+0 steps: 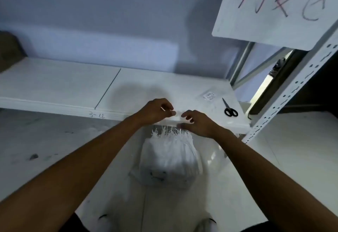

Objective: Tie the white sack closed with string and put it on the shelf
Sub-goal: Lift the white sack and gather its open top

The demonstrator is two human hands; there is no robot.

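The white sack (170, 160) stands on the floor below me, its frayed top bunched together and pointing up toward the shelf edge. Just above it, my left hand (157, 110) and my right hand (196, 121) are close together over the front edge of the white shelf (60, 83). Both pinch a short length of white string (177, 113) stretched between them, and one thin end sticks out beside my left thumb. The string does not touch the sack.
Black-handled scissors (229, 109) lie on the shelf to the right of my hands, near a small printed label (209, 96). A perforated metal upright (292, 89) rises at right, under a white sign with red writing (274, 6). A brown object (10, 50) sits at far left.
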